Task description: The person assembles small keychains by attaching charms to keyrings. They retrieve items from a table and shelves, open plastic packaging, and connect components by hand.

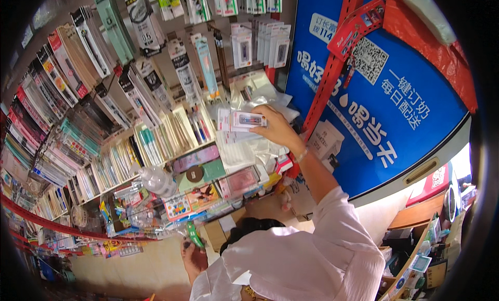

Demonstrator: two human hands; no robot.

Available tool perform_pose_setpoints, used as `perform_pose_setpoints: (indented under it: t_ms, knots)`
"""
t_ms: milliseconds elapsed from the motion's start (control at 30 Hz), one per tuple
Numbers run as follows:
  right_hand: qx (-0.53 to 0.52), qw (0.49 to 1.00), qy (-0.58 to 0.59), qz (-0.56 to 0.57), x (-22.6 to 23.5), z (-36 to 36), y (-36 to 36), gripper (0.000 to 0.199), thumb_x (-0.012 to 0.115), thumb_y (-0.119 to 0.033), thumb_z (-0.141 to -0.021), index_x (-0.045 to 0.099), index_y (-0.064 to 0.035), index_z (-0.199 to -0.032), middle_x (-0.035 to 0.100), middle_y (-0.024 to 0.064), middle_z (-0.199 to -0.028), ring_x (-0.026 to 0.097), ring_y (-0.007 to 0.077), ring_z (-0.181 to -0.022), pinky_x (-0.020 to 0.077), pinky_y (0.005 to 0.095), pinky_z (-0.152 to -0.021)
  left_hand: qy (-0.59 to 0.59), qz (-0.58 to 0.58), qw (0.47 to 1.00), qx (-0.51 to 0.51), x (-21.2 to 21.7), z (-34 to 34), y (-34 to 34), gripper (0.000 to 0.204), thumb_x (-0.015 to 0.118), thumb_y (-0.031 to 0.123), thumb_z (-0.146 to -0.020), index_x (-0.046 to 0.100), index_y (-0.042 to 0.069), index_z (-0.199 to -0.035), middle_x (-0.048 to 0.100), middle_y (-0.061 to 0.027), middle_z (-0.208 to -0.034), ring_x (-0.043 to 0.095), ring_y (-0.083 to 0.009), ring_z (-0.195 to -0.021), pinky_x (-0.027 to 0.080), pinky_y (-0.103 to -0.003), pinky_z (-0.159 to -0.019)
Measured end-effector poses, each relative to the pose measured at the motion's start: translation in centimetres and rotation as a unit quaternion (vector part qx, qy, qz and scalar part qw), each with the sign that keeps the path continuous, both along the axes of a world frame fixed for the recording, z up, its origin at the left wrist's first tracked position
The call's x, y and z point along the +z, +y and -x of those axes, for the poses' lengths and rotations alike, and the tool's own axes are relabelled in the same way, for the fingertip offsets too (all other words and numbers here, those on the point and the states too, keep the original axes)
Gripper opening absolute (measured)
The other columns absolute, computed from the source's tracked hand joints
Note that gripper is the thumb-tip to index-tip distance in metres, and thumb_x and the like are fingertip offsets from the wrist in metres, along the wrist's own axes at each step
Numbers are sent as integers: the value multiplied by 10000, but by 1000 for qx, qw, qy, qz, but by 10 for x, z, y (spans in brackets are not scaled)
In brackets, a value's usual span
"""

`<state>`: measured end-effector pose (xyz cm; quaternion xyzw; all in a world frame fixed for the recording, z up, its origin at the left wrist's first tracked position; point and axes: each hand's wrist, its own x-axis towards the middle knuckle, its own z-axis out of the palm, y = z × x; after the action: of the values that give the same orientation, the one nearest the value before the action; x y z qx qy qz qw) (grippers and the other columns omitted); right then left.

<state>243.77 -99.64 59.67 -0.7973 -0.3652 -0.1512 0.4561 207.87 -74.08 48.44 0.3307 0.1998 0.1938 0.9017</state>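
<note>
My right hand (275,125) reaches over the shelf and grips a small white carded pack (249,119) between thumb and fingers. A clear window in the pack shows a little dark item with blue and red. More white cards lie right behind and under it, above crumpled clear plastic bags (241,151). Low in the view, my left hand (194,258) is curled beside a green object (194,234) and seems to hold it; its kind is hard to make out.
Pens and refills stand in a long shelf rack (150,145) at the left. Carded packs (275,46) hang above. A clear bottle (157,180) stands near the shelf's front. A red metal post (332,72) rises before a blue printed panel (384,108). A cardboard box (214,233) sits below.
</note>
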Motion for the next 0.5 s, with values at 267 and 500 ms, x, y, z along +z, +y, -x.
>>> perform_pose_setpoints:
  t_ms: [267, 500]
  knots:
    - [-250, 931, -134, -228, 78, -18, 20, 569, 729, -144, -808, 452, -51, -1296, 582, 150, -1107, 596, 212, -978, 476, 302, -832, 5, 12, 1000, 19, 1, 4, -3, 234, 632, 61, -812, 547, 73, -1030, 629, -109, -1004, 627, -236, -858, 470, -248, -576]
    - [-292, 930, -158, -156, 88, -23, 27, 562, 701, -248, -824, 476, -107, -1320, 556, 190, -1171, 582, 340, -1026, 477, 383, -859, -2, 2, 1000, 25, -5, 12, -4, 247, 635, 64, -813, 550, 78, -1044, 633, -118, -1018, 632, -239, -869, 466, -254, -563]
